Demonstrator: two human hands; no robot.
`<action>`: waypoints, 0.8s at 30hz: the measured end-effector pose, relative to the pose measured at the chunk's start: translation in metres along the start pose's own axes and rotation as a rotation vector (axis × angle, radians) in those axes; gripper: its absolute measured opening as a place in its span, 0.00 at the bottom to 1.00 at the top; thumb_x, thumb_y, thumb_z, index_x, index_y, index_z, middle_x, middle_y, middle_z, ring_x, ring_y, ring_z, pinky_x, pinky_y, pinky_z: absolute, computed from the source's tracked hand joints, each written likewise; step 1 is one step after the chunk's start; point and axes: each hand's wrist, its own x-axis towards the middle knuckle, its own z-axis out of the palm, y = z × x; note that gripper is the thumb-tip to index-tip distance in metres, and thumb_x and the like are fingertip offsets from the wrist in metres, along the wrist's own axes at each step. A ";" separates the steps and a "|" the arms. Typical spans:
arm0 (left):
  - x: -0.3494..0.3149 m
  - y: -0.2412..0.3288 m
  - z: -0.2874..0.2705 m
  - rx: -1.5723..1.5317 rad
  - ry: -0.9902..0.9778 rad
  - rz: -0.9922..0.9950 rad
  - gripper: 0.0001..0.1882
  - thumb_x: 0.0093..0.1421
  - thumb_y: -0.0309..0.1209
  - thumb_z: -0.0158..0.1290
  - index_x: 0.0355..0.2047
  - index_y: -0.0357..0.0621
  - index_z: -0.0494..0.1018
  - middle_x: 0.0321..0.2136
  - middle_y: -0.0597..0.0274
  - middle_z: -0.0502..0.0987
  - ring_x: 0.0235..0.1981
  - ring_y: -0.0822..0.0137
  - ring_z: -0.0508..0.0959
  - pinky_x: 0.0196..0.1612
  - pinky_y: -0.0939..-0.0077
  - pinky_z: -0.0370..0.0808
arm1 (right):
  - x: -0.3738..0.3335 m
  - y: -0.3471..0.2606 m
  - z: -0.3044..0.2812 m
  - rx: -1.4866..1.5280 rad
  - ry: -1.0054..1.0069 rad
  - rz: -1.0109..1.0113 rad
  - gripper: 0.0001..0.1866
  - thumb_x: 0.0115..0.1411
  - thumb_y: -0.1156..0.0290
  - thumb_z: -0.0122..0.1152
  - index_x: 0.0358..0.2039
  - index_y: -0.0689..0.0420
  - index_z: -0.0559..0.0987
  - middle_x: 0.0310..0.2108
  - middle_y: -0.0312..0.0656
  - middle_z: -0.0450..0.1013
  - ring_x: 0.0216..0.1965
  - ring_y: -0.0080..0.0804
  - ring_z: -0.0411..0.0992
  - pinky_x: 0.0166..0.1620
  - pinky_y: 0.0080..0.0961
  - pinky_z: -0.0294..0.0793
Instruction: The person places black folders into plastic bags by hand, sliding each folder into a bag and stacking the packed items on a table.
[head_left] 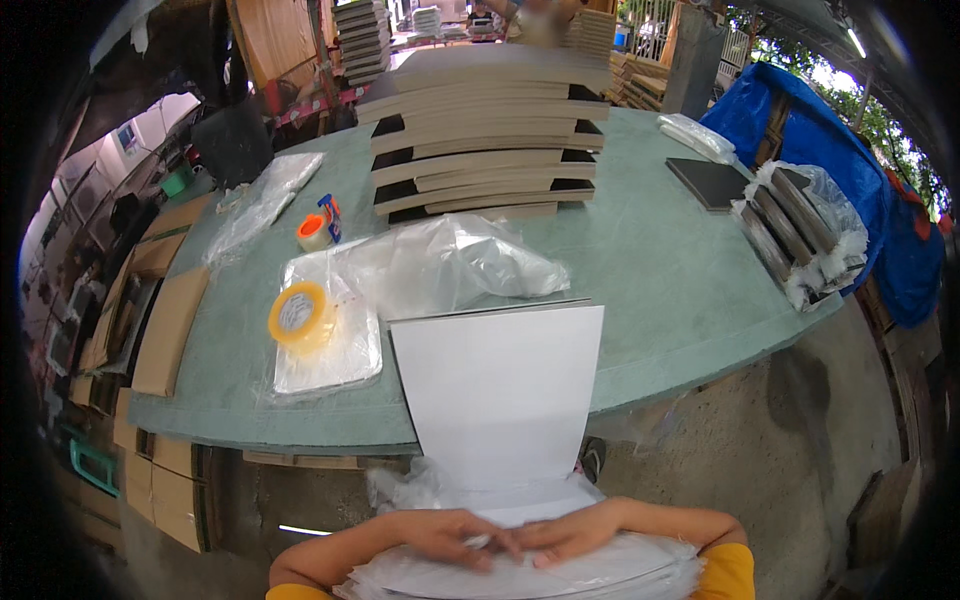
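Close to my body, my left hand [455, 537] and my right hand [580, 533] meet with their fingertips nearly touching. Both lie over a bunched clear plastic bag [530, 572], fingers stretched out and slightly blurred. Whether a fingertip pinches the film, I cannot make out. Just beyond them a white-faced flat board [500, 385] leans against the table's near edge, its far end over the tabletop. Its lower end meets the crumpled plastic in front of me.
A green table [660, 330] bears a tall stack of dark, pale-edged boards [490, 120], clear plastic bags [440, 265], a yellowish tape roll [302, 315] and an orange-and-clear tape dispenser [314, 232]. Plastic-wrapped dark panels [795, 225] stand at the right edge, cardboard [170, 330] at the left.
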 end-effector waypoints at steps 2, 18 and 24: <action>0.022 -0.091 0.013 -0.016 0.421 -0.146 0.17 0.56 0.37 0.47 0.44 0.42 0.66 0.40 0.57 0.71 0.43 0.67 0.67 0.47 0.73 0.62 | -0.002 0.042 0.003 0.022 0.181 0.386 0.38 0.57 0.42 0.32 0.55 0.64 0.54 0.57 0.56 0.47 0.59 0.46 0.45 0.59 0.31 0.41; 0.006 0.058 -0.081 0.016 1.293 0.214 0.08 0.50 0.29 0.54 0.28 0.38 0.71 0.24 0.69 0.71 0.28 0.79 0.68 0.34 0.84 0.65 | 0.000 -0.041 -0.083 0.235 1.058 0.070 0.19 0.44 0.74 0.65 0.36 0.64 0.71 0.31 0.36 0.71 0.34 0.21 0.68 0.38 0.18 0.67; -0.007 0.057 -0.087 0.272 1.190 0.142 0.10 0.49 0.33 0.56 0.25 0.37 0.71 0.18 0.69 0.70 0.22 0.79 0.66 0.26 0.85 0.64 | -0.018 -0.051 -0.089 0.557 1.074 -0.322 0.19 0.40 0.70 0.68 0.32 0.63 0.73 0.28 0.34 0.72 0.29 0.21 0.67 0.34 0.18 0.67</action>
